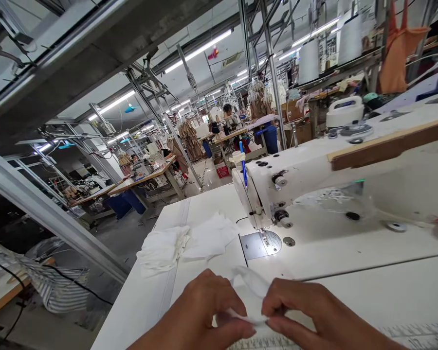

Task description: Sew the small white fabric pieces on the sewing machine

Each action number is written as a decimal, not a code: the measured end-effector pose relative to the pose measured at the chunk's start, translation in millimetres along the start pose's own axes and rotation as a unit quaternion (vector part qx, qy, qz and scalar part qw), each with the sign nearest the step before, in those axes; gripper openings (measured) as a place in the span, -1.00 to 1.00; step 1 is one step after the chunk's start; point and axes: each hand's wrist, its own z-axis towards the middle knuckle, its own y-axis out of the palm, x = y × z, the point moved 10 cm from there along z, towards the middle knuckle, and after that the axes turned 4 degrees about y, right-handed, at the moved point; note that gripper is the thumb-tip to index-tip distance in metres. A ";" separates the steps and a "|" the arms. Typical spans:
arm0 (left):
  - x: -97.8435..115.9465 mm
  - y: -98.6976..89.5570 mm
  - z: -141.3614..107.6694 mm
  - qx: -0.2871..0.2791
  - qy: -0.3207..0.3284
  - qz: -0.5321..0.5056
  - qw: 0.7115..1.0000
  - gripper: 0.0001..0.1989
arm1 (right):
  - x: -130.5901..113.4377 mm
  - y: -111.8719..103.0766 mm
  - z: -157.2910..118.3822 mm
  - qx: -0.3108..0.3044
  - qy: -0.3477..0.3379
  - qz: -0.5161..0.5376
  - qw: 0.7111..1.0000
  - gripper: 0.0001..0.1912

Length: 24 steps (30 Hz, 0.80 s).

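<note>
Both hands are closed on one piece of white fabric (253,281) in front of the sewing machine (266,189). My left hand (208,306) pinches its left side between thumb and fingers. My right hand (306,306) pinches the same cloth a short way to the right, so a narrow stretch runs between the fingertips. Part of the cloth stands up in a fold beyond the hands. Ahead lies the metal needle plate (255,247) under the lit presser foot (265,236), with no cloth seen on it. Two white fabric stacks (208,238) lie to the left on the table.
A printed ruler scale (416,333) runs along the table's near edge. A blue pen (244,165) stands at the machine head. Thread cones (309,61) are on a rack at the back right. A metal post (54,214) slants down on the left. Another person (227,112) sits far behind.
</note>
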 end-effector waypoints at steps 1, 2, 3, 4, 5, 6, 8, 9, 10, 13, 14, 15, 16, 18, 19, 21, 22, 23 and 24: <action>6.1 -2.6 2.9 0.034 0.061 0.055 0.996 -0.90 | -0.8 -0.3 9.0 -0.008 -0.031 -0.050 0.998 -0.89; 13.1 -2.9 5.0 0.069 0.123 0.108 0.984 -0.94 | -1.5 -0.1 18.3 -0.017 -0.068 -0.093 0.993 -0.89; 19.3 -1.3 6.4 0.106 0.178 0.156 0.966 -0.93 | -1.0 0.0 27.6 -0.026 -0.105 -0.128 0.986 -0.87; 23.0 2.7 8.4 0.138 0.219 0.195 0.946 -0.89 | 1.0 0.4 36.1 -0.037 -0.140 -0.157 0.977 -0.86; 23.6 7.7 11.6 0.168 0.244 0.221 0.929 -0.86 | 4.2 0.4 43.4 -0.047 -0.174 -0.187 0.966 -0.84; 21.7 14.7 16.5 0.187 0.258 0.238 0.917 -0.82 | 9.1 0.5 49.3 -0.057 -0.201 -0.220 0.953 -0.81; 13.3 28.0 28.4 0.214 0.264 0.239 0.910 -0.80 | 20.6 0.0 55.6 -0.071 -0.244 -0.284 0.925 -0.74; 9.1 34.0 33.5 0.226 0.266 0.234 0.908 -0.80 | 26.5 -0.7 56.5 -0.078 -0.256 -0.308 0.913 -0.74; 5.9 38.9 37.1 0.240 0.270 0.229 0.904 -0.81 | 31.3 -2.0 56.1 -0.082 -0.262 -0.327 0.904 -0.75; 0.8 52.2 41.6 0.275 0.285 0.243 0.885 -0.80 | 39.9 -9.6 50.9 -0.088 -0.248 -0.352 0.898 -0.82; -0.3 56.1 42.4 0.283 0.283 0.256 0.880 -0.78 | 41.2 -12.4 48.3 -0.090 -0.238 -0.354 0.900 -0.83; -1.5 58.7 43.3 0.292 0.277 0.268 0.875 -0.75 | 42.8 -14.9 45.6 -0.093 -0.226 -0.355 0.902 -0.83; -2.5 60.4 44.5 0.301 0.267 0.278 0.872 -0.73 | 44.3 -16.9 42.7 -0.097 -0.215 -0.353 0.905 -0.80; -2.9 61.6 47.7 0.313 0.249 0.289 0.870 -0.71 | 46.5 -18.9 36.3 -0.102 -0.208 -0.344 0.910 -0.68; -2.0 60.7 49.1 0.320 0.243 0.291 0.868 -0.70 | 47.1 -19.5 33.4 -0.099 -0.212 -0.339 0.911 -0.63; 1.6 58.3 51.4 0.331 0.240 0.293 0.864 -0.73 | 45.1 -21.0 28.8 -0.075 -0.238 -0.335 0.909 -0.59; 3.6 56.9 52.3 0.336 0.240 0.296 0.861 -0.74 | 43.2 -21.9 27.4 -0.060 -0.254 -0.338 0.904 -0.62; 5.0 55.9 53.1 0.340 0.238 0.301 0.859 -0.76 | 41.4 -22.5 27.1 -0.049 -0.265 -0.342 0.900 -0.66; 5.5 55.7 54.7 0.339 0.235 0.305 0.858 -0.78 | 39.9 -23.3 28.0 -0.042 -0.270 -0.344 0.898 -0.69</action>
